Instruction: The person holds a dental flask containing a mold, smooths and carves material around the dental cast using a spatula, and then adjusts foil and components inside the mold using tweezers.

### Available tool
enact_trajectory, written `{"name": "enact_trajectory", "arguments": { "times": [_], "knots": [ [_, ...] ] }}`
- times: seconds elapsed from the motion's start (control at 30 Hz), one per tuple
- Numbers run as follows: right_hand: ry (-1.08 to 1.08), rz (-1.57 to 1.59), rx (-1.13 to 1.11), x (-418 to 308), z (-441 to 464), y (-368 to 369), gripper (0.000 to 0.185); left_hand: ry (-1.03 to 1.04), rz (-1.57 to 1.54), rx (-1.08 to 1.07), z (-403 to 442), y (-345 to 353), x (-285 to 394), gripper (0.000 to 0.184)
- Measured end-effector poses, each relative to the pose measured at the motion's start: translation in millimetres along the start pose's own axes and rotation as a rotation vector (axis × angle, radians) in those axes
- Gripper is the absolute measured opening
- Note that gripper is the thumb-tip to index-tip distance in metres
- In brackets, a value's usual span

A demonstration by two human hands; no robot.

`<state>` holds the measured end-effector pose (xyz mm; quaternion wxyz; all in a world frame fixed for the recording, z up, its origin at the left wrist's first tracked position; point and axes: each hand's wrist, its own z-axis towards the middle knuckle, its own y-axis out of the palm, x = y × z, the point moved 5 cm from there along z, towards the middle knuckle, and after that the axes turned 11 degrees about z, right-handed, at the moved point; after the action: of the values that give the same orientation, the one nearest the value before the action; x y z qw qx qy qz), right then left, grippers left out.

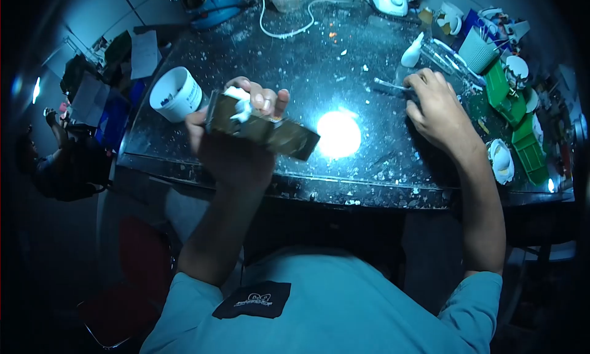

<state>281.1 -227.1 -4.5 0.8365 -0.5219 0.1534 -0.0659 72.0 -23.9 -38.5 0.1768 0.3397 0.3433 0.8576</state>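
Note:
My left hand (261, 102) is closed around a brownish, metal-looking hinged articulator-like frame (295, 139), raised above the bench. A white plaster-like lump (241, 105) sits on its upper part, between my fingers. At the right of the bench my right hand (439, 111) is low, palm down, with bent fingers. Its fingertips meet the end of a slim metal hand tool (389, 85) lying on the surface; the grip itself is partly hidden. Just beyond that hand stands a white squeeze bottle (412, 51) with a pointed nozzle.
A white tub (177, 94) with dark contents stands left of my left hand. Green bins (530, 151), a white plaster piece (501, 161) and a tool holder (478, 50) line the right. White cable (289, 35) crosses the back. Another person (64, 151) is at far left.

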Motion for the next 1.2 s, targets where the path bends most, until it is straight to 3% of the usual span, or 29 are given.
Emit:
{"name": "enact_trajectory", "arguments": {
  "times": [0.03, 0.07, 0.13, 0.17, 0.2, 0.27, 0.33, 0.37, 0.43, 0.53, 0.57, 0.63, 0.73, 0.77, 0.93, 1.0, 1.1, 1.2],
  "knots": [
    [-0.068, -0.059, 0.066, -6, 4, -5, 0.031, 0.035, -0.012, -0.106, 9, -1, -7, 0.049],
    [-0.073, 0.104, 0.074, -18, 13, -8, 0.04, 0.091, -0.011, -0.214, 20, -5, -14, 0.056],
    [0.172, 0.902, -0.199, -52, 26, -5, 0.067, 0.176, -0.023, -0.335, 42, -7, -22, 0.06],
    [0.197, 1.297, -0.36, -69, 27, 7, 0.076, 0.2, -0.007, -0.371, 51, -3, -22, 0.058],
    [0.117, 1.396, -0.522, -84, 26, 16, 0.074, 0.224, 0.008, -0.406, 61, 1, -22, 0.058],
    [0.108, 1.643, -0.621, -110, 25, 22, 0.085, 0.194, 0.054, -0.459, 78, 4, -17, 0.044],
    [0.198, 1.839, -0.597, -111, 33, 19, 0.08, 0.254, 0.12, -0.488, 90, 4, -17, 0.046],
    [0.118, 1.942, -0.578, -106, 37, 22, 0.074, 0.315, 0.169, -0.51, 95, 7, -17, 0.047],
    [0.17, 1.952, -0.543, -97, 37, 19, 0.067, 0.269, 0.203, -0.347, 97, 6, -21, 0.034],
    [0.221, 1.936, -0.53, -82, 40, 22, 0.063, 0.164, 0.274, -0.082, 96, -5, -34, 0.029],
    [0.251, 1.929, -0.526, -74, 40, 24, 0.062, 0.158, 0.476, -0.029, 93, -7, -38, 0.025],
    [0.307, 1.885, -0.395, -55, 42, 20, 0.059, -0.009, 0.595, 0.046, 84, -12, -50, 0.033],
    [0.409, 1.834, -0.185, -33, 42, 19, 0.053, -0.48, 0.327, 0.113, 67, -17, -72, 0.069],
    [0.402, 1.829, -0.134, -28, 43, 24, 0.052, -0.632, 0.323, 0.134, 65, -8, -75, 0.068],
    [0.415, 1.931, 0.05, -13, 45, 45, 0.05, -0.652, 0.408, 0.173, 71, -3, -72, 0.073],
    [0.417, 1.953, 0.078, -12, 46, 44, 0.053, -0.617, 0.367, 0.194, 68, -4, -66, 0.066],
    [0.377, 1.981, 0.149, -18, 45, 37, 0.052, -0.695, 0.115, 0.193, 57, 11, -57, 0.072],
    [0.345, 1.991, 0.184, -21, 44, 35, 0.049, -0.706, 0.053, 0.26, 53, 20, -58, 0.071]
  ]
}}
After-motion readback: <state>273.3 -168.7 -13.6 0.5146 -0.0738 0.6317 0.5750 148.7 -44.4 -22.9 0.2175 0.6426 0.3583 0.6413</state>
